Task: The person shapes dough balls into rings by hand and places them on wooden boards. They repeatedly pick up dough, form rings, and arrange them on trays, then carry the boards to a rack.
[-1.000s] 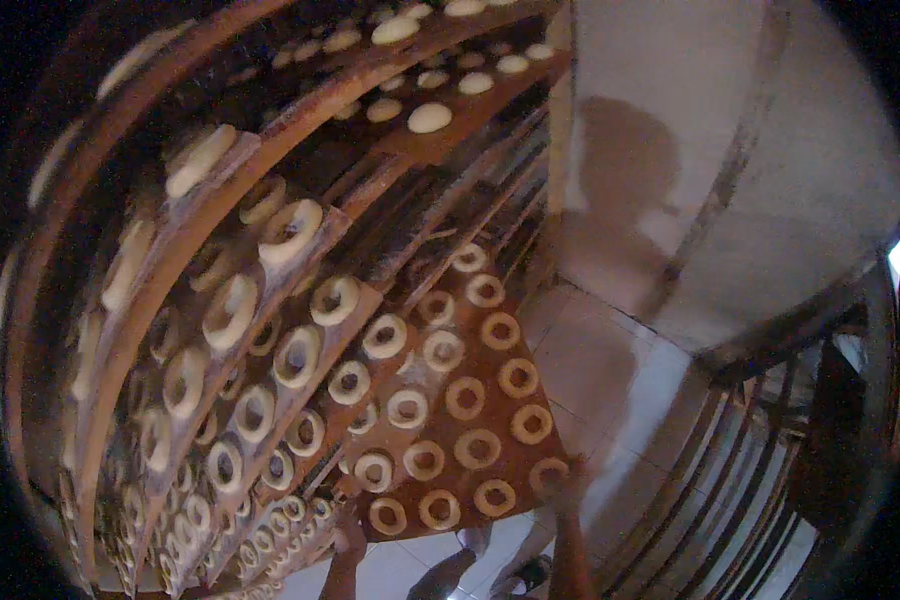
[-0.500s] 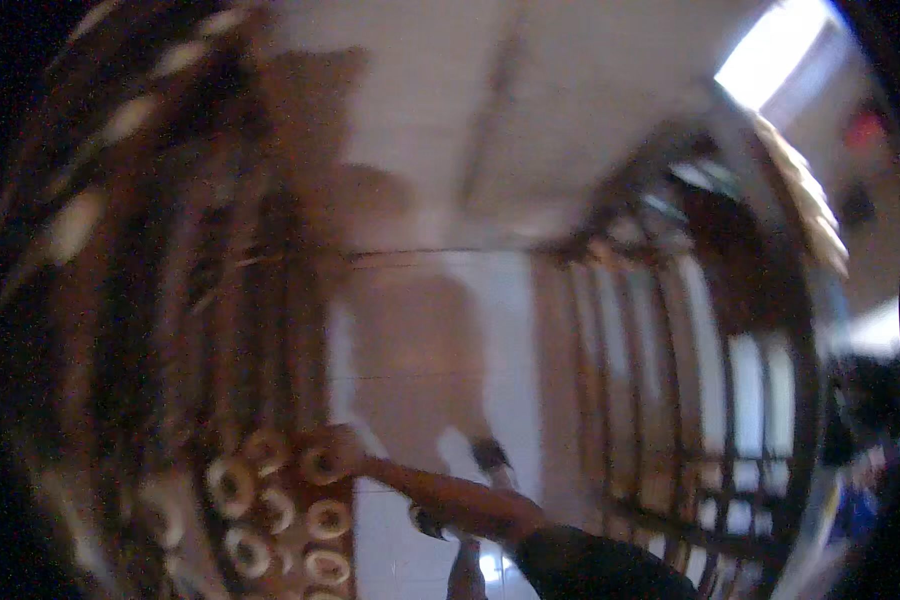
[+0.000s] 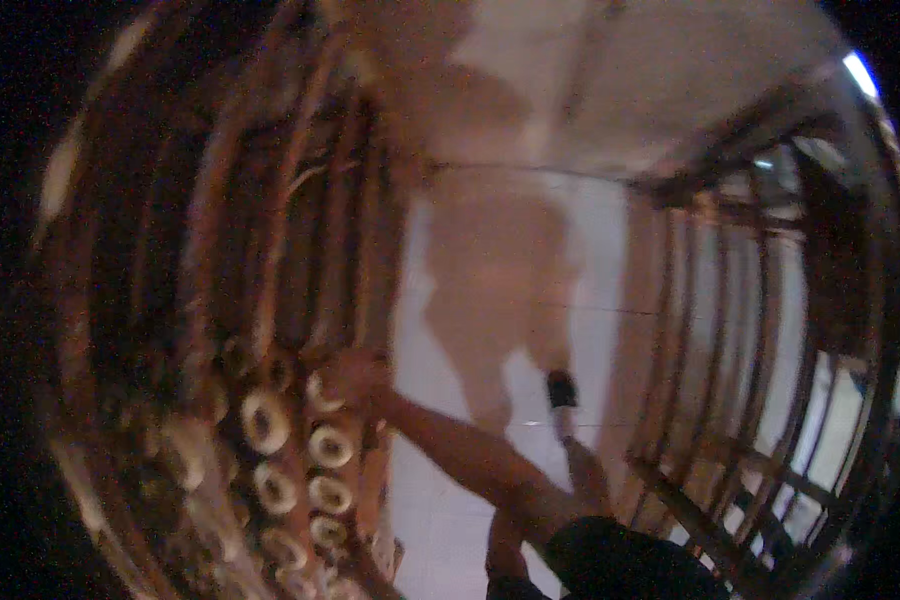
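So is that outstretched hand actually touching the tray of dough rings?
Touching. The head view shows the hand resting on the far end of the tray, beside the dough rings.

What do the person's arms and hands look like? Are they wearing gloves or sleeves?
No gloves: the one hand in clear view is bare, and so is its long forearm. A dark sleeve covers the upper arm near the bottom edge. The picture is blurry, so I cannot make out a watch or rings.

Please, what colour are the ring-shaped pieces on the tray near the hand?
The ring-shaped pieces look pale cream with dark centres, seen in the head view.
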The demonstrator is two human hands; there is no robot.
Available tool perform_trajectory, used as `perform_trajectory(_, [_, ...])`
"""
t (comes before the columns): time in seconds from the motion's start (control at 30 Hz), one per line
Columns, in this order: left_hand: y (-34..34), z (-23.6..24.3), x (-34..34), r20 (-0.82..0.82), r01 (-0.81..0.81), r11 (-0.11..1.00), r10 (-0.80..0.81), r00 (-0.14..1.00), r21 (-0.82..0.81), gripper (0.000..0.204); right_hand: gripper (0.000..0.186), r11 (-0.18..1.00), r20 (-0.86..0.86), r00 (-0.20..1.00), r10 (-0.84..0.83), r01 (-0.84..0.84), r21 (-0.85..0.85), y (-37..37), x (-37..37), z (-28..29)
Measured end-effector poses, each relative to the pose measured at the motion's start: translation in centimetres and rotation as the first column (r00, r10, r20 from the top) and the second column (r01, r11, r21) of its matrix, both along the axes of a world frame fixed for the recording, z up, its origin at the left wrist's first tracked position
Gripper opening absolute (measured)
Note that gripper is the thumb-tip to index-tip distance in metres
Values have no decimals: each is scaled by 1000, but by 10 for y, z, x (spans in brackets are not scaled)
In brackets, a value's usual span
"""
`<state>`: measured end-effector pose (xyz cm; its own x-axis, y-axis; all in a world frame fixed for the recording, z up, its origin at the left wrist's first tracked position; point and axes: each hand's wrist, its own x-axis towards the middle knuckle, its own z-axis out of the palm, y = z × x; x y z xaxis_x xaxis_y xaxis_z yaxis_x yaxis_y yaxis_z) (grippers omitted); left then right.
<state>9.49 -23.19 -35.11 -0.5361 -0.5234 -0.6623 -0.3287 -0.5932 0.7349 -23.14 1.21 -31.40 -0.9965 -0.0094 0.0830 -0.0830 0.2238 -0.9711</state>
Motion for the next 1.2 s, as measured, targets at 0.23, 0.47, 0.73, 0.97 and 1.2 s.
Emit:
perform_trajectory(0.23, [4, 31, 43, 5, -63, 994, 64, 998, -90, 48, 37, 888, 183, 871, -456, 458, 34, -13, -27, 8])
perform_trajectory(0.47, [-1, 23, 64, 17, -93, 984, 96, 995, -150, 46, 35, 725, 412, 759, -504, 631, -275, -6, -46, 13])
perform_trajectory(0.73, [-37, 16, 97, -69, 183, 913, -223, 973, -364, 44, 23, 679, 410, 883, -230, 447, -582, 3, -12, -51])
perform_trajectory(0.97, [106, -19, 98, -20, -527, 837, 530, 848, -151, 16, 25, 811, 658, 751, -63, 423, -405, 64, 91, -196])
perform_trajectory(1.2, [151, -133, 71, 369, -434, 899, 383, 847, 62, 19, 33, 799, 377, 914, 153, 110, -592, 59, 13, -304])
